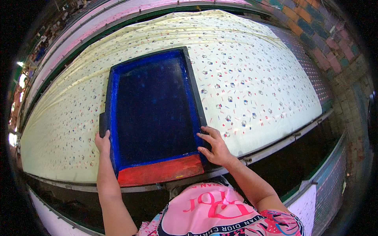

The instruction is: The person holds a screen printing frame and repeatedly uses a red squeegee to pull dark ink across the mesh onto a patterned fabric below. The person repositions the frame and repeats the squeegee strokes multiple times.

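Observation:
A large screen-printing frame (155,104) lies over a cream fabric (252,86) printed with small scattered motifs. Its mesh is dark navy inside a bright blue border, and a red strip (161,171) runs across the end nearest me. My left hand (103,143) grips the left rim with the thumb on top; the other fingers are mostly hidden by the edge. On the opposite rim, near the close right corner, my right hand (214,147) rests its spread fingertips, not wrapped around the frame.
The fabric covers a long table with a metal rail (291,139) along its near edge. Wrinkles gather at the fabric's far side. Another table with pink cloth (94,19) runs behind. A brick-patterned floor (311,27) shows at right; a further table edge (327,173) lies below it.

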A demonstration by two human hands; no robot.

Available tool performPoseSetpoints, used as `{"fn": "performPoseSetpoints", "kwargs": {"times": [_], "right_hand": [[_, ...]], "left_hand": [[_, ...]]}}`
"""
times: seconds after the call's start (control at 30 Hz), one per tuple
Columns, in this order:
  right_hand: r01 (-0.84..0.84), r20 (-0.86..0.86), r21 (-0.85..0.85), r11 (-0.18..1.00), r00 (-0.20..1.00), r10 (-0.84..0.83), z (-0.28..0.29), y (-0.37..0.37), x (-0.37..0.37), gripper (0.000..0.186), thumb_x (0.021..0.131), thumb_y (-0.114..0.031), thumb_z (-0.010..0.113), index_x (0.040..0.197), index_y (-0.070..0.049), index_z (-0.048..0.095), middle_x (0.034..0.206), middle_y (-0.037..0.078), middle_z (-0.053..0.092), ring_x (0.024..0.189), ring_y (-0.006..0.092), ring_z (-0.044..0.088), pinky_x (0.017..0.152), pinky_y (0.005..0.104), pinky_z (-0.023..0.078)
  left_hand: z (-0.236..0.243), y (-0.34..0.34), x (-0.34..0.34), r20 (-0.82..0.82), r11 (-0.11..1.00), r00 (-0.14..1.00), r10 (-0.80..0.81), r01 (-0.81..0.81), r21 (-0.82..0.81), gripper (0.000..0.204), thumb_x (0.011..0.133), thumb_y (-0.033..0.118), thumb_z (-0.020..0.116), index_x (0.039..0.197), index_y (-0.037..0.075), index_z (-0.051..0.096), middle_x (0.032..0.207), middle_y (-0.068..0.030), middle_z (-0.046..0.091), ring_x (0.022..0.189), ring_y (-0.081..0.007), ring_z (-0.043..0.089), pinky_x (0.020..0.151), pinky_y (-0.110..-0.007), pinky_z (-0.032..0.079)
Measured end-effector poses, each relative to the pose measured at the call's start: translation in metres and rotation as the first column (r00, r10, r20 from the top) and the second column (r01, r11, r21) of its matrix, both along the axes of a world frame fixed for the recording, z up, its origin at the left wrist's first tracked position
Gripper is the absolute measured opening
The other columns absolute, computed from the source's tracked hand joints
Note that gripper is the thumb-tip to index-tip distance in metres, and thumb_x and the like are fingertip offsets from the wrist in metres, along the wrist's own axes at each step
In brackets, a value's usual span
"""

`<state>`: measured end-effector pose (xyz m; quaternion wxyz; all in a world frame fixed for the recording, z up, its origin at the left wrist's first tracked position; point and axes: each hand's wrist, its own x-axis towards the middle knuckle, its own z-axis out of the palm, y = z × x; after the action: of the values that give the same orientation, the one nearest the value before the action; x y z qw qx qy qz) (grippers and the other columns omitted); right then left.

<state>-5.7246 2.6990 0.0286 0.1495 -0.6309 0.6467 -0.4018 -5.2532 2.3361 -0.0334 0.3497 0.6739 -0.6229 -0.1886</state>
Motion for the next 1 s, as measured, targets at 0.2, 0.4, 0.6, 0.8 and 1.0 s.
{"fn": "performPoseSetpoints", "kwargs": {"times": [0.2,0.4,0.6,0.8,1.0], "right_hand": [[0.074,0.223,-0.022,0.997,0.972,-0.067,-0.034,-0.051,-0.026,0.073,0.101,-0.026,0.083,0.165,-0.006,0.054,0.173,0.03,0.04,0.162,0.0489,0.037,0.133,0.0565,0.034],[0.227,0.34,-0.094,0.969,0.922,-0.183,-0.053,-0.07,-0.027,0.055,0.105,-0.007,0.074,0.158,0.001,0.061,0.167,0.023,0.052,0.156,0.0364,0.05,0.131,0.0468,0.039],[0.369,0.699,-0.011,0.929,0.667,-0.257,-0.071,-0.063,-0.024,0.044,0.11,-0.001,0.068,0.153,0.004,0.064,0.157,0.017,0.064,0.15,0.0284,0.059,0.129,0.0421,0.044],[0.404,0.789,0.135,0.905,0.509,-0.344,-0.05,-0.063,-0.023,0.044,0.111,-0.008,0.069,0.152,0.004,0.066,0.147,0.016,0.072,0.139,0.0247,0.066,0.122,0.0393,0.048],[0.228,0.944,0.164,0.96,0.247,-0.22,-0.009,-0.061,-0.023,0.05,0.112,-0.019,0.066,0.157,0.003,0.063,0.15,0.017,0.072,0.132,0.0206,0.069,0.116,0.0356,0.052]], "left_hand": [[0.004,-0.005,0.002,-0.023,0.999,1.0,0.016,-0.015,0.042,0.034,0.095,0.022,0.089,0.117,-0.002,0.078,0.104,-0.0167,0.082,0.092,-0.0301,0.076,0.09,-0.043,0.058],[0.013,0.004,-0.013,-0.164,0.992,0.986,0.004,0.017,0.126,0.03,0.097,0.015,0.088,0.12,-0.001,0.077,0.106,-0.0106,0.082,0.092,-0.0217,0.074,0.089,-0.038,0.059],[0.01,0.006,-0.008,-0.187,0.991,0.982,-0.012,0.036,0.126,0.035,0.097,0.016,0.088,0.124,-0.004,0.076,0.107,-0.0122,0.081,0.093,-0.0229,0.074,0.09,-0.038,0.058],[0.012,0.007,-0.007,-0.257,0.99,0.966,0.005,0.031,0.135,0.034,0.098,0.017,0.087,0.123,-0.003,0.076,0.105,-0.0109,0.079,0.093,-0.0225,0.073,0.09,-0.038,0.058],[0.012,-0.004,-0.007,-0.348,0.981,0.937,-0.019,0.086,0.176,0.029,0.099,0.015,0.084,0.121,-0.001,0.076,0.105,-0.0083,0.078,0.089,-0.021,0.07,0.085,-0.038,0.058]]}}
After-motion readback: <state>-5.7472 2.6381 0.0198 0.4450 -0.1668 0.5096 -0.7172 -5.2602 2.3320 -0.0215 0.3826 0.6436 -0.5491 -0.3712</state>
